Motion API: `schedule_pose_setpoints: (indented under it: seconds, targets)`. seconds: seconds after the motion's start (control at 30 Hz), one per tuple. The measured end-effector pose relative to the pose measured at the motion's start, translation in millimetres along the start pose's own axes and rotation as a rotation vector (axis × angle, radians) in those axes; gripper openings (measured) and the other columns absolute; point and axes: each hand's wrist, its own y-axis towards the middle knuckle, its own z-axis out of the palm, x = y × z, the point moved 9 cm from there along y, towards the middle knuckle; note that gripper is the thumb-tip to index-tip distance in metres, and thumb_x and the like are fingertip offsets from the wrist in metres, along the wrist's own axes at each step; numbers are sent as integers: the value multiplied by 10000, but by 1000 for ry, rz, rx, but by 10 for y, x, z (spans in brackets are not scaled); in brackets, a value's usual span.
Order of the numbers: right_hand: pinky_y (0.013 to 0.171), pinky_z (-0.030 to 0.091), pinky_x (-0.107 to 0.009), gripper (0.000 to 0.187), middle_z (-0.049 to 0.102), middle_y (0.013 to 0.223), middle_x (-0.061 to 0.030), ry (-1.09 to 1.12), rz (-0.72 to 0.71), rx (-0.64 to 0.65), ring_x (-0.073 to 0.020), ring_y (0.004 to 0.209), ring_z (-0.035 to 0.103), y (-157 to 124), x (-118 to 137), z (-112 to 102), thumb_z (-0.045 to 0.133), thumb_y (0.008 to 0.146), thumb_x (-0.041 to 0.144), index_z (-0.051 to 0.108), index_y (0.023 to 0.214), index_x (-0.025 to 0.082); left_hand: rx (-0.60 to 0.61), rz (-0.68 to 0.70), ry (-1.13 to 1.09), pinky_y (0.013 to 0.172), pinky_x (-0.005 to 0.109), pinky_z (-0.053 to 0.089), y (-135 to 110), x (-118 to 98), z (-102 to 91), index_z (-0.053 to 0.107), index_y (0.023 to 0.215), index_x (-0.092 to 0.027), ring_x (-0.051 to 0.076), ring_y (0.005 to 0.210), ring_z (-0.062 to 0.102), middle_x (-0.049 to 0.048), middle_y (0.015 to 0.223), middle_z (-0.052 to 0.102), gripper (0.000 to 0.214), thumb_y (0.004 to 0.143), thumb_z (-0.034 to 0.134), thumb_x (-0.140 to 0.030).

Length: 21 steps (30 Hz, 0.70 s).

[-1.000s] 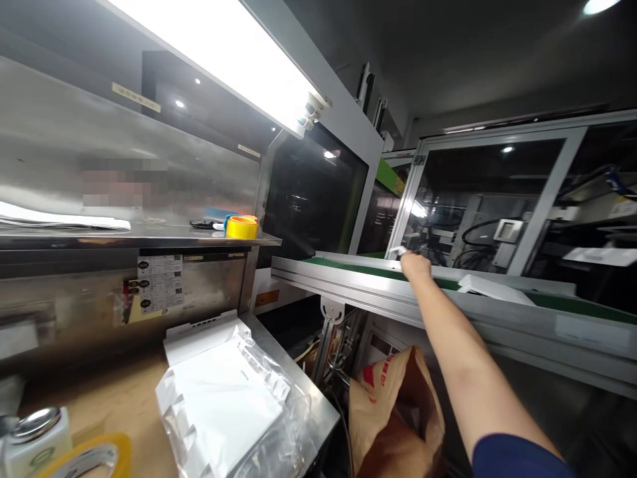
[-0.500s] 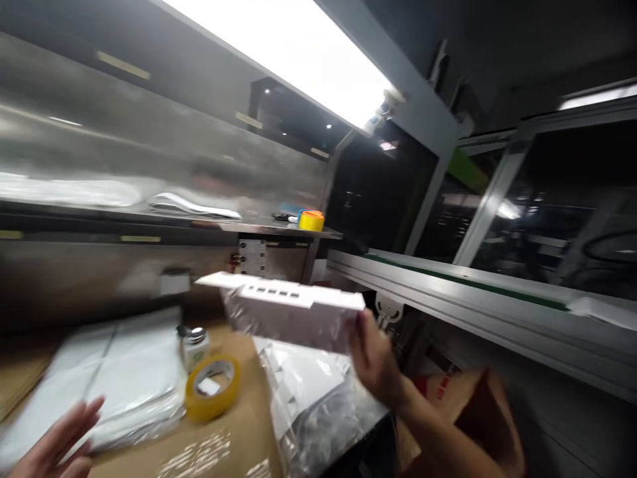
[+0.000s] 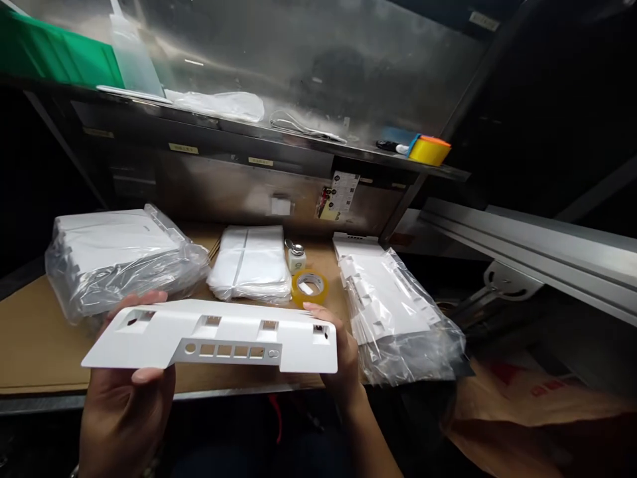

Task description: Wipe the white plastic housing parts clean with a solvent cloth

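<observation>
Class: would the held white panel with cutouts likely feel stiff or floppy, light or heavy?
The white panel is probably stiff, showing no sag between left hand and right hand. It may be light for its size, appearing thin-walled and perforated. Looking smooth, it could be slippery.

From my remote post, I see a dull metal wall (image 3: 279,60) catching light beyond the fingers (image 3: 148,376), a metal shelf (image 3: 358,151) spanning before it, a brown-topped workbench (image 3: 44,352) beneath them, a silvery rail (image 3: 547,262) to their right
</observation>
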Motion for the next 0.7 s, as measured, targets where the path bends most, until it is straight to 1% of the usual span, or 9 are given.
schedule_pose_setpoints:
  seconds: [0.07,0.1,0.23,0.33,0.5,0.6,0.63,0.7]
  targets:
    - [1051,582,-454,451,684,1341,-112,23,37,-8,-259,1253,662,-65,-37,59,547,952,114,526,1372,275,53,10,-5,1275,390,239,-21,62,-35,491,1487,-275,297,1520,331,41,1576,492,804,811,753,-622]
    - [1053,581,-455,450,684,1340,-109,26,48,-11,-259,1252,662,-92,-59,78,554,951,118,526,1373,274,66,5,-12,1277,385,237,-29,99,-49,487,1489,-276,294,1525,322,43,1587,479,795,817,752,-607]
    - [1038,587,-440,419,695,1311,-109,15,76,-11,-266,1232,673,-153,-151,94,604,954,196,534,1360,272,33,-73,-95,1283,373,225,-43,240,-89,529,1452,-281,279,1525,325,35,1581,496,809,756,813,-580]
    - [1023,593,-431,379,707,1285,-113,-1,81,-17,-266,1202,690,-169,-205,73,592,971,264,539,1347,272,22,-91,-131,1285,350,203,-47,284,-70,548,1427,-273,254,1517,338,23,1572,507,763,768,821,-543]
    - [1015,598,-430,381,718,1261,-117,-15,75,-28,-263,1175,704,-183,-262,74,593,971,267,538,1348,256,44,-83,-105,1274,336,243,-61,344,-70,555,1425,-281,260,1504,358,27,1571,507,739,781,808,-542]
    - [1003,605,-429,370,723,1236,-125,-5,67,-39,-266,1162,709,-200,-290,83,607,968,297,553,1330,245,54,-56,-79,1263,311,261,-68,345,-78,543,1437,-267,249,1493,380,34,1561,515,696,829,790,-500]
    - [1004,605,-430,372,722,1232,-127,1,65,-44,-267,1163,708,-213,-303,86,613,965,308,557,1327,241,55,-37,-52,1261,324,269,-70,331,-76,542,1439,-257,259,1492,383,45,1564,508,691,838,786,-496]
    - [1022,598,-449,387,714,1238,-131,17,62,-57,-274,1177,699,-256,-342,89,629,954,310,556,1327,237,36,-2,46,1250,381,311,-79,302,-82,542,1437,-247,303,1479,403,73,1561,505,746,811,780,-576]
